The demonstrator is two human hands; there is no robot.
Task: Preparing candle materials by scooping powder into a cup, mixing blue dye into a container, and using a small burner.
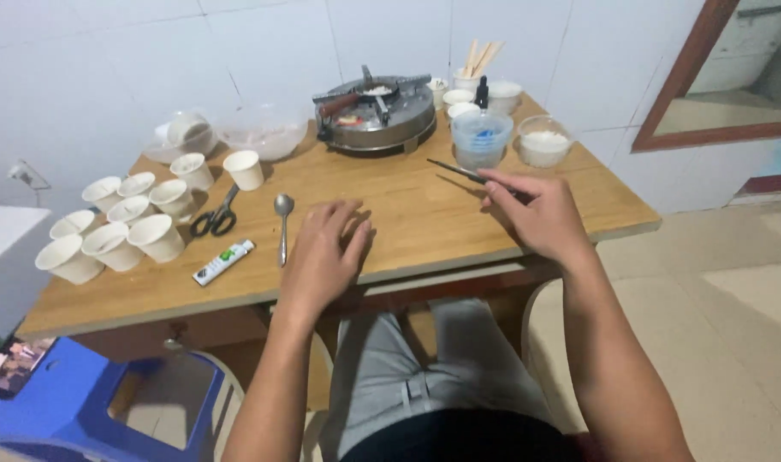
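The right hand [540, 214] is closed on a thin dark stick [460, 171] that points to the far left over the wooden table [424, 222]. The left hand [326, 248] lies flat and open on the table, just right of a metal spoon [283, 224]. White paper cups [121, 231] sit at the left.

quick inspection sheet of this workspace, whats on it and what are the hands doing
surface: wooden table, mostly bare in front
job's things: thin dark tool held by right hand; left hand flat on table beside spoon
clutter: white cups, scissors, small tube, round burner, plastic tubs
cables: wall plug at far left
surroundings: tiled wall, blue stool
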